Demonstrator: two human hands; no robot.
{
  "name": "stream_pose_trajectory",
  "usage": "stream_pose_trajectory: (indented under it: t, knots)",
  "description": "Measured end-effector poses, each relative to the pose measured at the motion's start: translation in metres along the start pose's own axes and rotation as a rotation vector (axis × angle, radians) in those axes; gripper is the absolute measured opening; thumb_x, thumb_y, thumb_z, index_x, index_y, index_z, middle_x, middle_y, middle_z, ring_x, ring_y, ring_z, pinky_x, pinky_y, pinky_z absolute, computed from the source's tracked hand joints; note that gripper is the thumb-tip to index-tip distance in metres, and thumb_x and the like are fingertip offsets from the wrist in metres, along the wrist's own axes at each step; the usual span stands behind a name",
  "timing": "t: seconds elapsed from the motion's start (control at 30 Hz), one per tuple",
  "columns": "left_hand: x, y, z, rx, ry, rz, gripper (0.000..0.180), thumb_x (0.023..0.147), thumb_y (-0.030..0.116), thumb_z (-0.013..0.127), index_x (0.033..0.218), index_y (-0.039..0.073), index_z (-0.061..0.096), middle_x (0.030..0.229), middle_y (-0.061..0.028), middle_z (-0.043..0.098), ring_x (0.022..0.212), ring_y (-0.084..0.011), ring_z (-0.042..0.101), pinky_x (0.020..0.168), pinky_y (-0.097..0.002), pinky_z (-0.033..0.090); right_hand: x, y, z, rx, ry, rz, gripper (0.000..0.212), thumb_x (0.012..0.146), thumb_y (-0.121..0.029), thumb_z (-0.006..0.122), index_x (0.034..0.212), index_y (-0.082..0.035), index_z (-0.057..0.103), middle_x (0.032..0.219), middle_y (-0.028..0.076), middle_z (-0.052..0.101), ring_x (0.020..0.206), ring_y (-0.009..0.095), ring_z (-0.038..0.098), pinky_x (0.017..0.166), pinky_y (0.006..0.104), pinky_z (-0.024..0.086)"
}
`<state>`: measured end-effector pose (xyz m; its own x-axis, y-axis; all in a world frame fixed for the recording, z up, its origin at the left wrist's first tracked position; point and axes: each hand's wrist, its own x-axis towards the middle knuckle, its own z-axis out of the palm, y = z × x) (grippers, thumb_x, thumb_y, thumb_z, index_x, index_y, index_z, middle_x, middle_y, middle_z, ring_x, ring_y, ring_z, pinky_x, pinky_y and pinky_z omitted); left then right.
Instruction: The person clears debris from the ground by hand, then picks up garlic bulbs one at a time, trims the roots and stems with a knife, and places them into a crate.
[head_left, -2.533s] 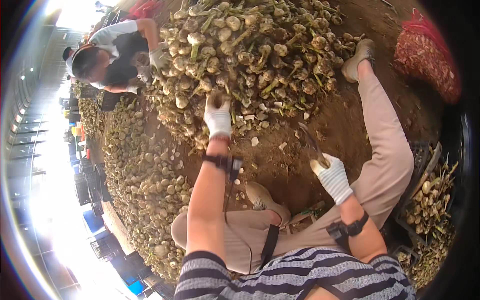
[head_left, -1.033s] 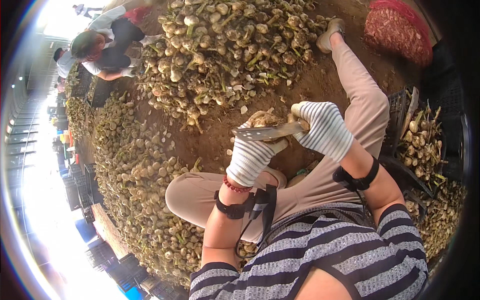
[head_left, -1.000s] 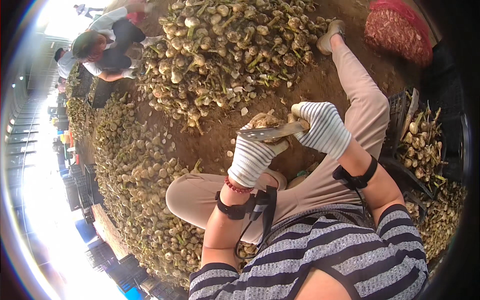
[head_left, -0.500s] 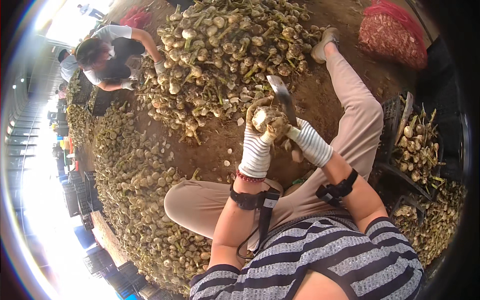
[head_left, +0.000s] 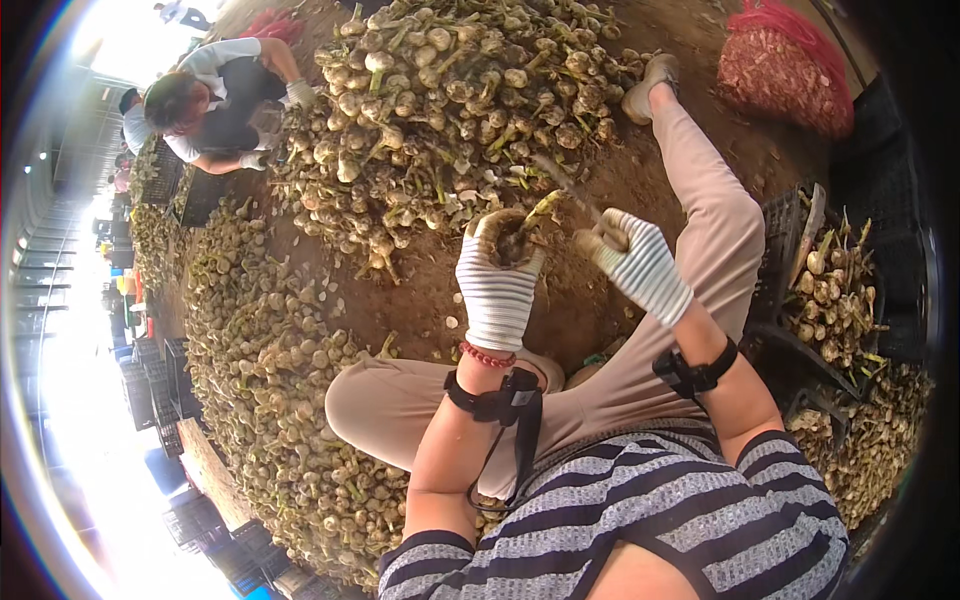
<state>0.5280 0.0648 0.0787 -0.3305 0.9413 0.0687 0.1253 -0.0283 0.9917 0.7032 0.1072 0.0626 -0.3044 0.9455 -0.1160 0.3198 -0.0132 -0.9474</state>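
My left hand, in a striped work glove with soiled fingers, is closed round a garlic bulb. The bulb's brown root end shows between the fingers, and its green-yellow stem points up and to the right. Just right of it, my right hand, gloved the same way, is closed on a knife. Its blade appears thin, almost edge-on and a little blurred, slanting up and left past the stem. The handle is mostly hidden by the fingers. Whether blade and stem touch I cannot tell.
A large garlic heap lies ahead, and another spreads along my left. At right stands a black crate with trimmed bulbs. A red mesh sack sits far right. A co-worker crouches at far left.
My hands have moved apart, the right one going right with the knife. The bulb has turned, so its stem now points away from me. The co-worker's far hand has drawn back from the heap.
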Motion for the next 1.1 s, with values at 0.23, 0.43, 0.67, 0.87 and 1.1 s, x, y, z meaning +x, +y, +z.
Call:
stream_pose_trajectory:
  t: [0.23,0.43,0.67,0.87,1.1]
  knots:
    - [0.009,0.065,-0.036,-0.029,0.432,0.424,0.018,0.082,0.001,0.059,0.099,0.006,0.063,0.095,-0.005,0.065,0.085,-0.0153,0.061,0.077,-0.0262,0.051,0.026,0.018,0.013,-0.332,-0.016,-0.077,0.021,0.078,-0.018,0.064,0.074,0.0,0.054,0.068,0.022,0.056,0.068,0.041,0.056,0.059,0.0409,0.045]
    - [-0.015,0.122,-0.186,0.957,1.242,0.194,0.051,0.083,0.027,0.064,0.126,0.007,0.046,0.111,-0.0104,0.055,0.094,-0.0251,0.056,0.087,-0.0381,0.049,0.032,0.045,0.017,-0.173,0.031,0.175,0.027,0.081,-0.021,0.064,0.073,0.003,0.054,0.064,0.019,0.055,0.055,0.026,0.041,0.059,0.0366,0.043]
    - [0.141,-0.018,-0.07,0.117,0.265,-0.207,0.018,0.092,0.019,0.056,0.102,0.007,0.065,0.086,-0.007,0.065,0.078,-0.0153,0.06,0.072,-0.0205,0.049,0.049,0.066,0.019,-0.037,-0.101,0.262,0.026,0.081,-0.019,0.064,0.072,0.002,0.053,0.057,0.012,0.046,0.056,0.015,0.035,0.054,0.032,0.039]
    - [0.315,-0.12,-0.058,-0.273,0.386,-0.852,0.037,0.086,0.036,0.064,0.105,0.006,0.055,0.081,-0.0106,0.062,0.07,-0.0283,0.062,0.064,-0.0421,0.056,0.048,0.085,0.005,0.095,-0.004,0.398,0.031,0.082,-0.018,0.064,0.064,-0.002,0.045,0.054,0.004,0.036,0.054,0.014,0.028,0.049,0.0314,0.033]
    - [0.31,-0.155,-0.069,-0.596,0.399,-0.629,0.019,0.081,0.003,0.065,0.099,0.003,0.057,0.091,-0.0108,0.063,0.076,-0.0248,0.063,0.066,-0.0373,0.057,0.055,0.074,0.007,0.09,-0.026,0.379,0.035,0.082,-0.016,0.064,0.061,-0.002,0.04,0.055,0.003,0.031,0.056,0.015,0.025,0.048,0.0312,0.031]
